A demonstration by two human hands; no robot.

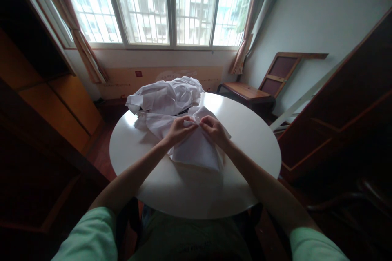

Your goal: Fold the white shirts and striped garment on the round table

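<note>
A white cloth garment (196,151) hangs and spreads over the middle of the round white table (251,151). My left hand (181,128) pinches its upper edge between thumb and fingers. Close beside it, my right hand (212,127) pinches the same edge, the fingertips of both hands almost meeting. The small detail between the fingertips is too blurred to make out. Behind my hands a heap of crumpled white clothing (168,96) lies at the table's far left edge, touching the held cloth.
Beyond the table, a long cardboard box (122,79) leans below the window (171,8). A wooden chair (248,89) stands at the far right. Orange-brown cabinets (70,106) line the left, and a dark wooden door (337,118) slants on the right.
</note>
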